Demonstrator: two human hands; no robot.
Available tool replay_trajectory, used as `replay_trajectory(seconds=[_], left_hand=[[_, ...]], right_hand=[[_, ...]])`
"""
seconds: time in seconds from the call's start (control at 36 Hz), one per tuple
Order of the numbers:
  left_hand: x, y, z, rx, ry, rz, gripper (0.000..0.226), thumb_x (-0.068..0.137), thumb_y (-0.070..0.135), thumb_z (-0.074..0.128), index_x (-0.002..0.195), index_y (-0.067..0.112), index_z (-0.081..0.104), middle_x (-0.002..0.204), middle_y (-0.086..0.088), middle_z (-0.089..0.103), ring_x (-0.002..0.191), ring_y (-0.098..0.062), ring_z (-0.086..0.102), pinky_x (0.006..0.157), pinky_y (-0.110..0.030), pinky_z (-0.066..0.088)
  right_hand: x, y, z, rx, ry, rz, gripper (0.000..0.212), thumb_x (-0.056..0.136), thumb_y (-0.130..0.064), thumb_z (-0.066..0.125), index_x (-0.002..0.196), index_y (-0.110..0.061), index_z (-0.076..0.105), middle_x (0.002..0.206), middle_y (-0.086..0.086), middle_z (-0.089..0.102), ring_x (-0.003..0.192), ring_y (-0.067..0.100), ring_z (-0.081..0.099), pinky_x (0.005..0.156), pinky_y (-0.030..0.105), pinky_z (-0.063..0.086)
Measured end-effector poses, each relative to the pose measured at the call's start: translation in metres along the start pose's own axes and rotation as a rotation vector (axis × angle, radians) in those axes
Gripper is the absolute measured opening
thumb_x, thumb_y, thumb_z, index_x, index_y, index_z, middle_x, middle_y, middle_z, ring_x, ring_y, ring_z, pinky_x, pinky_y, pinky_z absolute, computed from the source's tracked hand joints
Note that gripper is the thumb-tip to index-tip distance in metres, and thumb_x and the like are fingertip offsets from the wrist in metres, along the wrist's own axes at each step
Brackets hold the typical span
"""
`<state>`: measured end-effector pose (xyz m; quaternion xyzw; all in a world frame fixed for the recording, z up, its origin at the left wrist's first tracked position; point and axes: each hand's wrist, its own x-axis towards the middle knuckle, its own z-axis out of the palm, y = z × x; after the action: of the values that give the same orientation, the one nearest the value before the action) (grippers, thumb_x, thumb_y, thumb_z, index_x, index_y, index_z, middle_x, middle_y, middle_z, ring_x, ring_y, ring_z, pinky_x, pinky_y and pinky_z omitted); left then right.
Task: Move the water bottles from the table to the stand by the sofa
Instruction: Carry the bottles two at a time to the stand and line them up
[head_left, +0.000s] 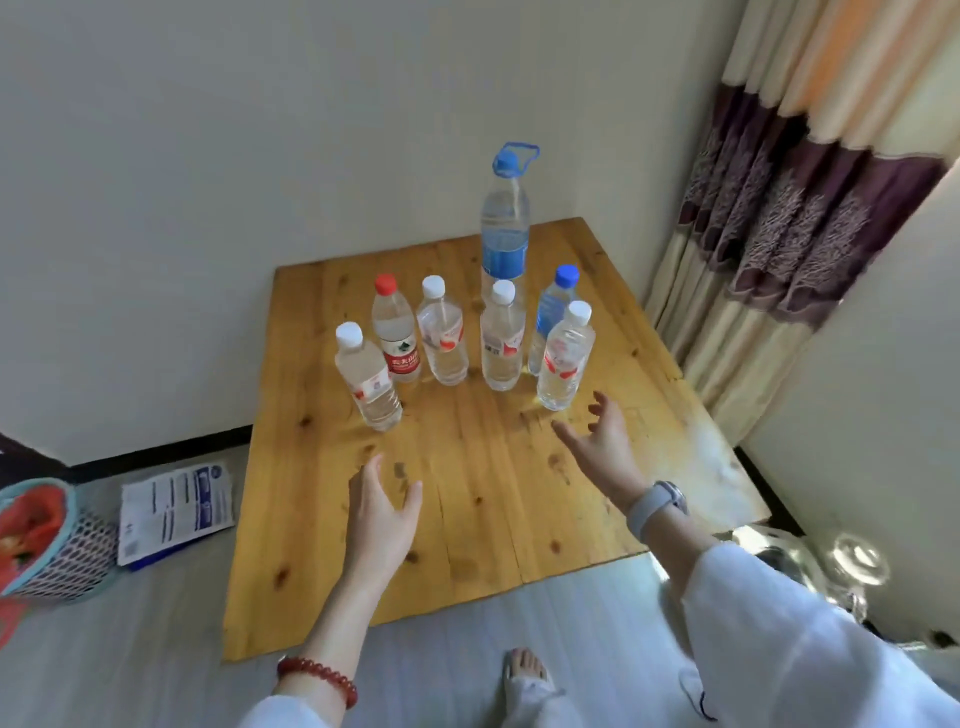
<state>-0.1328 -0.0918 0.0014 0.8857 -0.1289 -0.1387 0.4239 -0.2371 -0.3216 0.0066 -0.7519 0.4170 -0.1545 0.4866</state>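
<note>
Seven water bottles (501, 338) stand upright, clustered mid-table (467, 493). Your left hand (379, 512) and right hand (602, 441) hover over the wood, fingers spread apart, gripping nothing; the right is nearest a bottle.

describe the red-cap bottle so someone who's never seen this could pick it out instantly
Start at the wooden table against the wall, where seven water bottles stand upright in a cluster at its far half. In the left part of that cluster, second from the left, is the red-cap bottle. It alone has a red cap and a red label band; its neighbours have white or blue caps.
</note>
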Motion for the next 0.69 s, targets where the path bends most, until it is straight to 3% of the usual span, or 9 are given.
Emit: replay_trajectory(seconds=[0.17, 0.25, 0.31, 0.44, 0.53, 0.61, 0.69], left_hand=[[0.064, 0.008, 0.018, 0.014, 0.034, -0.089, 0.065, 0.088, 0.029, 0.057, 0.141, 0.018, 0.021, 0.144, -0.007, 0.031, 0.127, -0.023, 0.039, 0.096, -0.036, 0.04], [0.088, 0.004, 0.018, 0.031, 0.065, -0.126, 0.07, 0.087, 0.029, 0.059, 0.143, 0.017, 0.018, 0.147, -0.007, 0.026, 0.125, -0.023, 0.04, 0.089, -0.031, 0.039], [0.101, 0.002, 0.016, 0.023, 0.08, -0.151, 0.074, 0.086, 0.029, 0.061, 0.144, 0.018, 0.015, 0.149, -0.007, 0.023, 0.125, -0.023, 0.04, 0.087, -0.031, 0.039], [0.128, -0.005, 0.011, -0.036, 0.112, -0.175, 0.089, 0.081, 0.031, 0.067, 0.145, 0.023, 0.006, 0.154, -0.006, 0.012, 0.137, -0.025, 0.027, 0.103, -0.04, 0.035], [0.144, -0.007, 0.01, -0.082, 0.131, -0.172, 0.097, 0.077, 0.033, 0.071, 0.145, 0.025, 0.003, 0.156, -0.003, 0.009, 0.141, -0.023, 0.019, 0.11, -0.044, 0.029], [0.156, -0.011, 0.012, -0.113, 0.141, -0.162, 0.104, 0.074, 0.032, 0.074, 0.146, 0.024, 0.0, 0.156, -0.005, 0.007, 0.143, -0.023, 0.011, 0.114, -0.042, 0.019], [0.163, -0.017, 0.014, -0.117, 0.132, -0.119, 0.106, 0.072, 0.032, 0.076, 0.146, 0.023, 0.001, 0.155, -0.006, 0.011, 0.142, -0.024, 0.013, 0.111, -0.037, 0.02]], right_hand=[[0.11, 0.004, 0.018, 0.118, 0.054, 0.091, 0.107, 0.073, -0.028, 0.076, 0.145, -0.006, 0.0, 0.153, 0.016, 0.011, 0.142, 0.03, 0.015, 0.116, 0.042, 0.019], [0.139, 0.008, 0.028, 0.191, 0.04, 0.05, 0.088, 0.072, -0.013, 0.076, 0.139, -0.006, 0.019, 0.141, 0.018, 0.034, 0.13, 0.032, 0.037, 0.108, 0.047, 0.035], [0.145, 0.011, 0.033, 0.244, 0.063, 0.04, 0.074, 0.075, -0.012, 0.073, 0.132, -0.006, 0.025, 0.13, 0.013, 0.044, 0.117, 0.026, 0.049, 0.097, 0.037, 0.043], [0.134, 0.021, 0.037, 0.155, 0.072, -0.002, 0.065, 0.076, -0.026, 0.073, 0.12, -0.011, 0.029, 0.115, 0.002, 0.046, 0.102, 0.018, 0.051, 0.08, 0.028, 0.045], [0.113, 0.022, 0.043, 0.107, 0.044, -0.03, 0.062, 0.072, -0.031, 0.076, 0.117, -0.017, 0.036, 0.11, -0.002, 0.05, 0.095, 0.012, 0.052, 0.069, 0.014, 0.041], [0.085, 0.023, 0.052, 0.105, -0.044, -0.05, 0.06, 0.07, -0.033, 0.077, 0.117, -0.027, 0.04, 0.113, 0.0, 0.055, 0.099, 0.013, 0.055, 0.08, 0.023, 0.045], [0.057, 0.016, 0.059, 0.09, -0.142, -0.036, 0.057, 0.067, -0.038, 0.078, 0.106, -0.051, 0.039, 0.109, -0.009, 0.056, 0.1, 0.004, 0.057, 0.08, 0.019, 0.046]])
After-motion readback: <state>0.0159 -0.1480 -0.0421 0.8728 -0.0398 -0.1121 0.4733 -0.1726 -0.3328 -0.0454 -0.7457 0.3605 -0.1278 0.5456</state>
